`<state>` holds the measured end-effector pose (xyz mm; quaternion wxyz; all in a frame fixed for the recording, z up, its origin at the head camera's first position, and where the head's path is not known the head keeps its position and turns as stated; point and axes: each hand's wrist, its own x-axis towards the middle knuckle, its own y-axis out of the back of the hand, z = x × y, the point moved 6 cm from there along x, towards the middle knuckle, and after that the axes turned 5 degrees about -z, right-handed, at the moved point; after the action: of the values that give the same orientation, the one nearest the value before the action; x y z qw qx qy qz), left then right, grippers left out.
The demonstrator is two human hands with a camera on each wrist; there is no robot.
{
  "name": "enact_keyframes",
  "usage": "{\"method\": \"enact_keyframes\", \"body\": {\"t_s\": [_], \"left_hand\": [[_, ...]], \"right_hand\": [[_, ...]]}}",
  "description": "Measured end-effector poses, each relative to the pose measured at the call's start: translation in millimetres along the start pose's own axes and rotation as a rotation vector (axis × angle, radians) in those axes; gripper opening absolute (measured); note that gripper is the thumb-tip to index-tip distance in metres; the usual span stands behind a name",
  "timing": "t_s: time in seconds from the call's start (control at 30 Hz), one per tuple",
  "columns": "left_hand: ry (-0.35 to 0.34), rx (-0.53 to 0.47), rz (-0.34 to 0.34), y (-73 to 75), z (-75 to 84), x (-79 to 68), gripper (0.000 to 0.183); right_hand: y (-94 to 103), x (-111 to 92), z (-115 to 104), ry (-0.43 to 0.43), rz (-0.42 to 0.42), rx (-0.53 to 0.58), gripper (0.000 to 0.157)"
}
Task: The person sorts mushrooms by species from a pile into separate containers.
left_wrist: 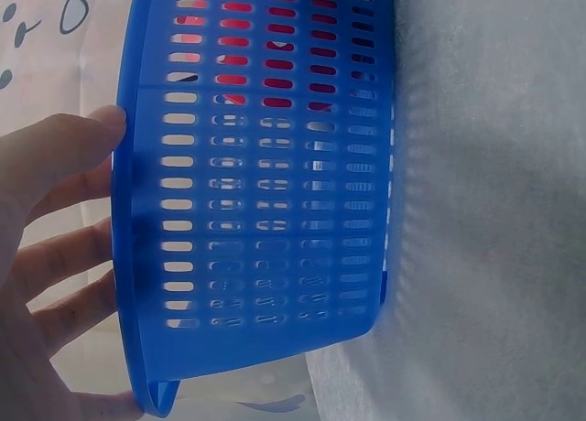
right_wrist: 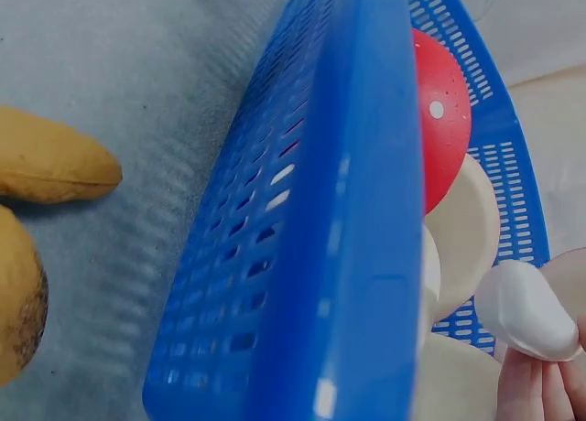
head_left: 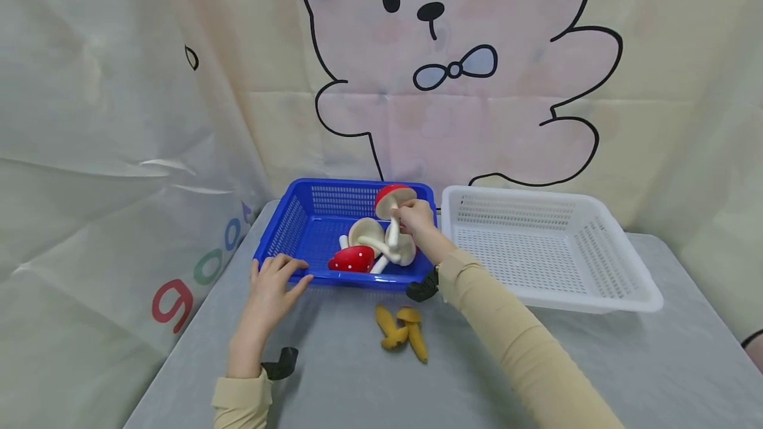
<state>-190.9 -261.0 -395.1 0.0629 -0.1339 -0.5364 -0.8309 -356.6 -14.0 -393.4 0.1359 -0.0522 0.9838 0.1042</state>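
Our right hand (head_left: 417, 214)'s got a mushroom (head_left: 390, 201) pinched, stem pointing near, white basket (head_left: 512, 251) just right; left hand (head_left: 271, 288)'s farther off, fingers relaxed on blue basket (head_left: 324, 236).

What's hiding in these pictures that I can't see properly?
Left wrist view: red mushroom cap, glimpsed only through slots in the blue basket.
Right wrist view: yellow mushrooms, cut off by the left edge.
Right wrist view: right hand and held mushroom, cut off by the right edge.
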Motion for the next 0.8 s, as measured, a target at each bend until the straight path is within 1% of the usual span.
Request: {"method": "enact_keyframes", "body": {"t_s": [0.17,0.3,0.4,0.57,0.7,0.8], "left_hand": [[0.004,-0.001,0.0,-2.0,-0.8,-0.3,0.019],[0.001,-0.001,0.009,-2.3,-1.8,-0.3,0.018],[0.001,-0.005,0.009,-3.0,-1.3,0.3,0.019],[-0.002,-0.007,0.011,-4.1,-0.7,0.8,0.02],[-0.006,-0.013,0.019,-3.6,-0.2,0.7,0.019],[-0.005,-0.017,0.024,-1.7,-0.5,0.3,0.018]], "right_hand": [[1.7,3,2,0.009,0.03,0.014,0.032],[2.5,5,3,0.011,0.028,0.054,0.03],[4.9,5,4,0.005,0.027,0.047,0.029],[10.3,0,0,0.026,0.035,0.018,0.029],[16.8,-6,-7,0.044,0.014,0.031,0.03],[23.6,-12,-13,0.041,-0.003,0.025,0.029]]}}
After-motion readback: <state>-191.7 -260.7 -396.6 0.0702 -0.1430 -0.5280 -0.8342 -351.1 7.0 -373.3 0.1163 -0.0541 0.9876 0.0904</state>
